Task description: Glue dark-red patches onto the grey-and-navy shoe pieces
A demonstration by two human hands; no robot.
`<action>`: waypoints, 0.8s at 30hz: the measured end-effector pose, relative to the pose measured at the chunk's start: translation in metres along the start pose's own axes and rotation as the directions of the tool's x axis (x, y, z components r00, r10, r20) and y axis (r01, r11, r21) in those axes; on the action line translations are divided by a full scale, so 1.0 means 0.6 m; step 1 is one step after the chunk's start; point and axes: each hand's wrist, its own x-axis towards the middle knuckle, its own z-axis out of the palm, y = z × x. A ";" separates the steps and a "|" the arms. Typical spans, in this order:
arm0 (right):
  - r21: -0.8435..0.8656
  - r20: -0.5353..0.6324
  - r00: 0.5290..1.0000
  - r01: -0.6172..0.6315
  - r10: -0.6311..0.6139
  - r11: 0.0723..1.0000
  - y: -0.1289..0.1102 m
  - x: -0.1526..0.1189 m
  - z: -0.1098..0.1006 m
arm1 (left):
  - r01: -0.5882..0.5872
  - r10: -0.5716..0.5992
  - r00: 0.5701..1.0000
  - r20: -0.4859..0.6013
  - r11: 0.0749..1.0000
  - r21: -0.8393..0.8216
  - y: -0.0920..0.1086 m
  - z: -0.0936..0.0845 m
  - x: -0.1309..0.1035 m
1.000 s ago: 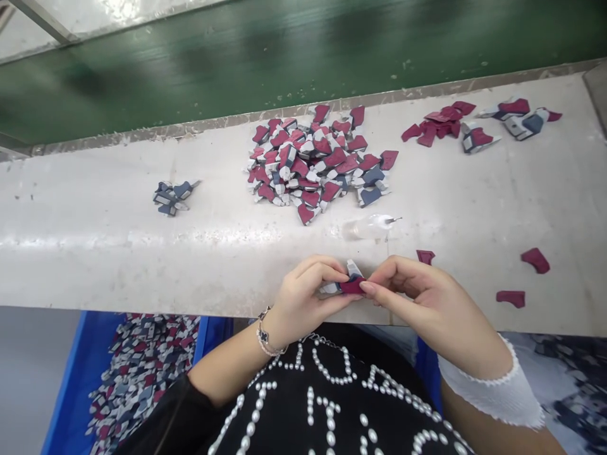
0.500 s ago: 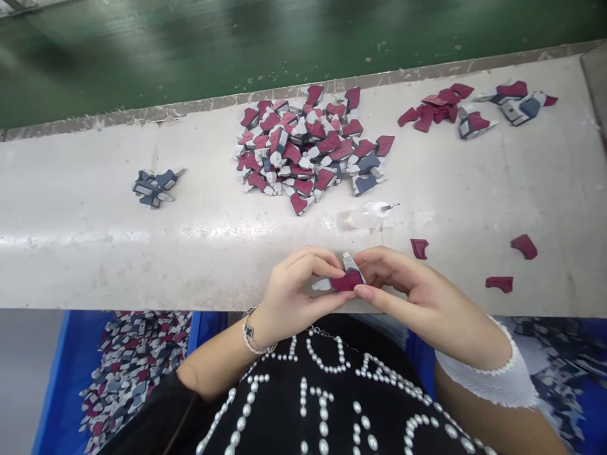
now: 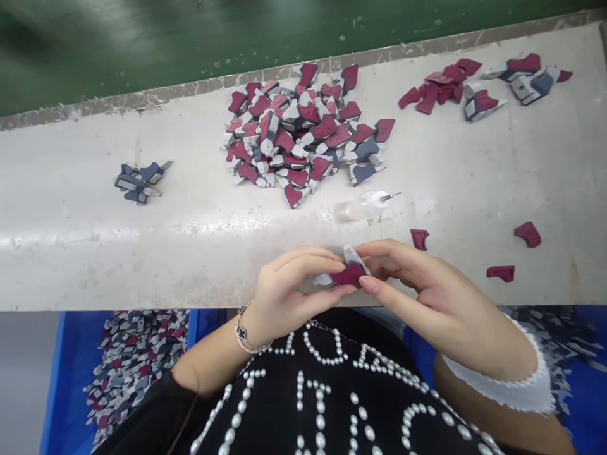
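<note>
Between my two hands, over the front of the table, is a small plastic part (image 3: 348, 275) with a dark red face and light grey ends. My left hand (image 3: 291, 284) pinches it from the left, thumb below and fingers above. From the right, my right hand (image 3: 417, 284) grips the same part, its thumb on the red face's right end and its fingers behind. Just beyond lies a clear bottle (image 3: 365, 206) with a thin metal tip pointing right. A loose dark red piece (image 3: 419, 239) rests past my right fingers.
A large pile of red, grey and blue parts (image 3: 303, 136) covers the table's middle. A small blue-grey cluster (image 3: 140, 181) lies left, loose red pieces (image 3: 441, 85) at the back right. Below the edge, a blue bin (image 3: 71, 379) holds many parts. A green wall (image 3: 190, 44) runs behind.
The camera view has shifted slightly, so the table appears higher. Both hands still hold the part together, and my right thumb sits a little farther onto its red face.
</note>
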 end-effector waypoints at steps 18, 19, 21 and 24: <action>0.022 0.032 0.999 -0.003 0.003 1.000 0.002 0.004 -0.010 | -0.018 0.012 0.995 0.100 0.998 0.058 0.000 -0.022 0.008; 0.004 0.028 1.000 0.000 0.000 1.000 0.002 0.003 -0.011 | -0.044 0.033 0.992 0.123 0.995 0.088 0.000 -0.023 0.008; -0.033 0.027 1.000 -0.001 0.002 0.999 0.003 0.001 -0.012 | -0.107 0.082 0.982 0.169 0.984 0.144 0.002 -0.025 0.009; -0.042 0.030 1.000 -0.007 0.008 0.999 0.002 0.000 -0.012 | -0.174 0.131 0.970 0.205 0.962 0.208 0.002 -0.028 0.009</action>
